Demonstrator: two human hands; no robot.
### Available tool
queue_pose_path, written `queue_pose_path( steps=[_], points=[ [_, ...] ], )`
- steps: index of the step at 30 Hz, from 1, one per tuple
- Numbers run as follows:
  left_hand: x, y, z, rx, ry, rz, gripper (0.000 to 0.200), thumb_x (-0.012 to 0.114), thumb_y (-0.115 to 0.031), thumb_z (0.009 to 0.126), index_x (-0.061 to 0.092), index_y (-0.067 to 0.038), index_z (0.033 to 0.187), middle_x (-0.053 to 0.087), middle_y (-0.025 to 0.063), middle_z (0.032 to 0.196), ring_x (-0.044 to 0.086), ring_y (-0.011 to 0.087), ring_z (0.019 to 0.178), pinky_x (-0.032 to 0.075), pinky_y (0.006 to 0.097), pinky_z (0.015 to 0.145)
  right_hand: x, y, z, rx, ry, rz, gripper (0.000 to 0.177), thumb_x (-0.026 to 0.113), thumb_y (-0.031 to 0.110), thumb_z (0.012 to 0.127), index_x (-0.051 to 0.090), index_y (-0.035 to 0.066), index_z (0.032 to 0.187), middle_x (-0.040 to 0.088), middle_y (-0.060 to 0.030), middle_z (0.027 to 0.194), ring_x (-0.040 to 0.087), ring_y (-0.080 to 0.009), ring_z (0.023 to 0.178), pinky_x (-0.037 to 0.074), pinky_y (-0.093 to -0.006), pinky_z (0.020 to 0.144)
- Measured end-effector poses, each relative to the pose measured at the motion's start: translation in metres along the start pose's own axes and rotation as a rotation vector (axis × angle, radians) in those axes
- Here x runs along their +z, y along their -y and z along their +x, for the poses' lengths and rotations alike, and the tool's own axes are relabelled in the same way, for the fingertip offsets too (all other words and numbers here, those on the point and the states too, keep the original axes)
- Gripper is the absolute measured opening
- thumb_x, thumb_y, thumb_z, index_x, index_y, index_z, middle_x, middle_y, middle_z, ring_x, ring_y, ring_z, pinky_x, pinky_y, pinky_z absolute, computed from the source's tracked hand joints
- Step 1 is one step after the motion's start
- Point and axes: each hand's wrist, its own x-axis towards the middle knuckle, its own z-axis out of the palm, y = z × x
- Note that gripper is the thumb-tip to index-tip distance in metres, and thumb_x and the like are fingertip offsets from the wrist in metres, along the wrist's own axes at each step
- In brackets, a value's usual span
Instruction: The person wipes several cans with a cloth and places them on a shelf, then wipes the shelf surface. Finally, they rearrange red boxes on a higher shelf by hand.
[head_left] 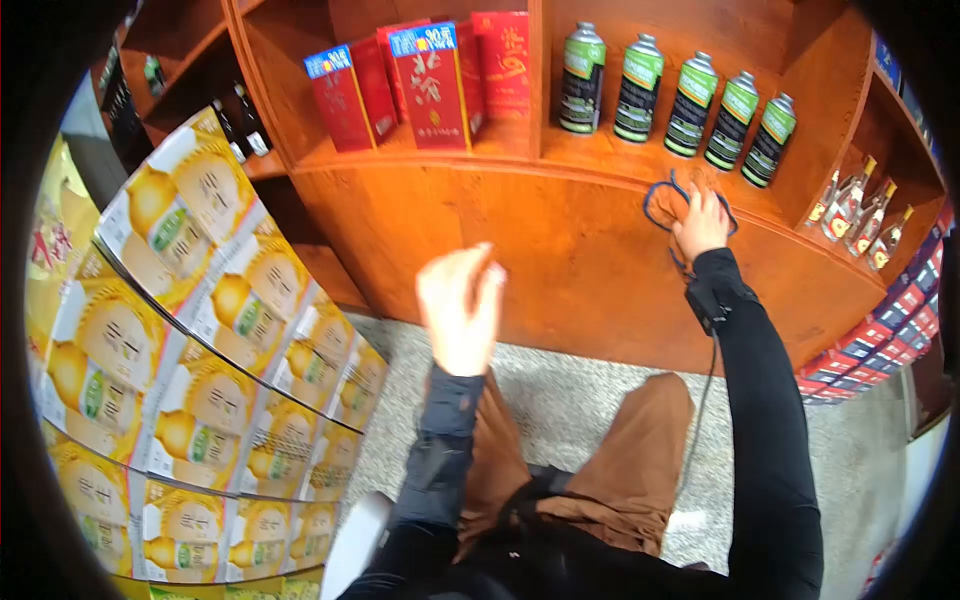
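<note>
- Your right hand (702,226) is stretched forward, with its fingers closed over a bunched cloth (662,205) and pressing it down.
- The cloth is brown with a blue edge. It lies under and just left of your right hand, on the front edge of a wooden shelf (560,160).
- Green cans (692,104) stand in a row on the shelf just beyond your right hand, and none of them touches it.
- Small bottles (862,216) stand to the right of that hand, one compartment over.
- Your left hand (460,306) is raised in the air, well left of the right hand and nearer to you. It is blurred, and its fingers look drawn together. You cannot tell whether it holds anything.
- Red boxes (432,82) stand on the shelf beyond your left hand.
- Yellow cartons (200,330) are stacked to the left of that hand, apart from it.
</note>
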Motion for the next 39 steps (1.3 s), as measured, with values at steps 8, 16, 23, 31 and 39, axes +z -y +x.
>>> queue_pose_path(
  steps=[8,16,23,31,39],
  points=[
    [0.067,0.125,-0.202,-0.263,0.748,0.672,0.059,0.079,-0.036,0.076,0.061,-0.029,0.133,0.041,0.0171,0.150,0.033,0.0425,0.140,0.025,0.0724,0.107,-0.007,0.011,-0.004,0.050,-0.003,-0.036,0.092,0.081,0.029,0.074,0.036,0.009,0.151,0.039,-0.0186,0.152,0.032,-0.0308,0.145,0.026,-0.0460,0.117],
    [0.073,0.139,-0.216,-0.154,0.469,0.370,0.038,0.074,-0.019,0.074,0.071,-0.019,0.113,0.053,0.0200,0.136,0.044,0.0421,0.130,0.032,0.0582,0.110,-0.005,0.010,-0.004,0.051,0.023,-0.064,0.092,0.077,0.035,0.075,0.035,0.008,0.152,0.038,-0.0196,0.152,0.031,-0.0319,0.145,0.024,-0.0486,0.117],
    [0.090,0.156,-0.235,-0.225,0.525,0.494,0.032,0.071,-0.015,0.072,0.074,-0.019,0.104,0.054,0.0178,0.136,0.045,0.0422,0.130,0.030,0.0622,0.110,-0.014,0.008,-0.005,0.023,-0.004,0.003,0.088,0.075,0.034,0.073,0.039,0.008,0.150,0.042,-0.0200,0.148,0.032,-0.0326,0.144,0.022,-0.0510,0.117],
    [0.072,0.191,-0.216,-0.226,0.950,0.569,0.027,0.066,-0.039,0.080,0.076,-0.026,0.101,0.063,0.0101,0.130,0.050,0.0389,0.127,0.031,0.0610,0.107,-0.012,0.002,-0.009,-0.029,-0.185,0.179,0.082,0.077,0.025,0.068,0.047,0.006,0.141,0.046,-0.0188,0.140,0.037,-0.0328,0.138,0.023,-0.0512,0.115],
    [0.063,0.185,-0.196,-0.330,0.895,0.573,0.026,0.066,-0.045,0.084,0.076,-0.027,0.099,0.067,0.0020,0.117,0.056,0.0286,0.118,0.044,0.0541,0.097,0.003,0.000,-0.006,-0.041,-0.272,0.214,0.076,0.077,0.022,0.066,0.051,0.008,0.136,0.048,-0.0183,0.137,0.040,-0.0345,0.135,0.025,-0.0516,0.112]
  ],
)
